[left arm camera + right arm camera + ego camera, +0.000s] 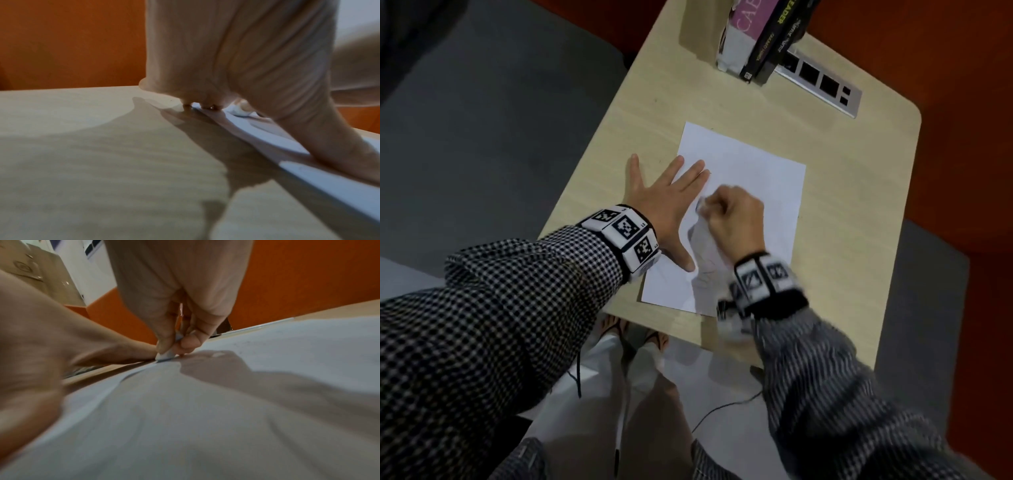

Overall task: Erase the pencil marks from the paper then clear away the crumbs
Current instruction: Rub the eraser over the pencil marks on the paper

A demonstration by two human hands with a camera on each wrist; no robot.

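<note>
A white sheet of paper [750,178] lies on the light wooden desk [859,192]. My left hand [664,202] lies flat with spread fingers, pressing the paper's left edge down. My right hand [732,212] pinches a small white eraser [166,355] between thumb and fingers, its tip on the paper close to the left fingers. The right hand is blurred in the head view. The eraser [239,110] also shows past my left palm. Faint pencil marks [707,270] show near the paper's lower part. Crumbs are too small to make out.
Several books [760,37] stand at the desk's far edge beside a silver socket strip [822,85]. An orange wall [945,51] runs behind and to the right. Grey floor [482,120] lies left of the desk; my legs and feet are below its near edge.
</note>
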